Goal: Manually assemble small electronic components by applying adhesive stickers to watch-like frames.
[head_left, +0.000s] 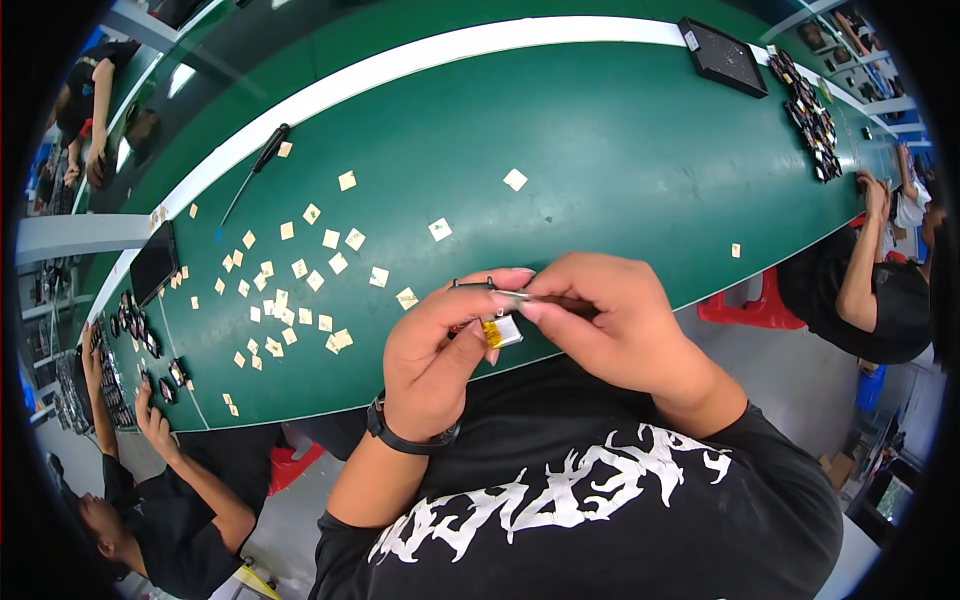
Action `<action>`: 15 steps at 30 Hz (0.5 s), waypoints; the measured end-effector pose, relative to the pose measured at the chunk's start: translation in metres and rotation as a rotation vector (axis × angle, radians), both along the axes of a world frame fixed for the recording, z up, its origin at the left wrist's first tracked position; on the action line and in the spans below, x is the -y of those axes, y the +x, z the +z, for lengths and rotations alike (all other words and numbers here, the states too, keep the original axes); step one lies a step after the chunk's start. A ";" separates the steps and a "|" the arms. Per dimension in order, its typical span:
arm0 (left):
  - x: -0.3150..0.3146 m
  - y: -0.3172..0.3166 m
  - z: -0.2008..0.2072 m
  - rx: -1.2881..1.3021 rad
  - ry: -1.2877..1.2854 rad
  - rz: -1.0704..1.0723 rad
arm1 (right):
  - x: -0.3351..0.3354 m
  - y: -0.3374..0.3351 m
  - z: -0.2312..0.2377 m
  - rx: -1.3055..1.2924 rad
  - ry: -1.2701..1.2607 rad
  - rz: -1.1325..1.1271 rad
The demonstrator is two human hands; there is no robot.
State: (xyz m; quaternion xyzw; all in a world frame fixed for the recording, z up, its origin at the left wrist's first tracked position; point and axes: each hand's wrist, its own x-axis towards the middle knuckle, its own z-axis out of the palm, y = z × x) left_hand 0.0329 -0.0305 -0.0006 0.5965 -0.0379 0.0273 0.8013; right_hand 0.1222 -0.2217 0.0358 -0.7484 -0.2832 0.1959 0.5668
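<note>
Silver, yellow-taped flat pouch (508, 331) sits in the curled left hand (425, 350), thumb against its taped end. Just beside the pouch, the right hand (620, 325) pinches a thin greyish strip (513, 294). Left of the pouch lie scattered pale square pieces (331, 239).
</note>
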 end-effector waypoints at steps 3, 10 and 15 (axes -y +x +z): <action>0.003 0.002 0.000 -0.084 -0.225 0.069 | 0.009 -0.005 -0.007 -0.388 0.143 -0.081; 0.016 0.004 0.009 -0.195 -0.154 0.164 | -0.007 0.004 0.010 0.151 -0.015 0.115; 0.013 0.003 0.003 -0.116 -0.103 0.130 | -0.006 0.008 -0.001 0.108 0.039 0.052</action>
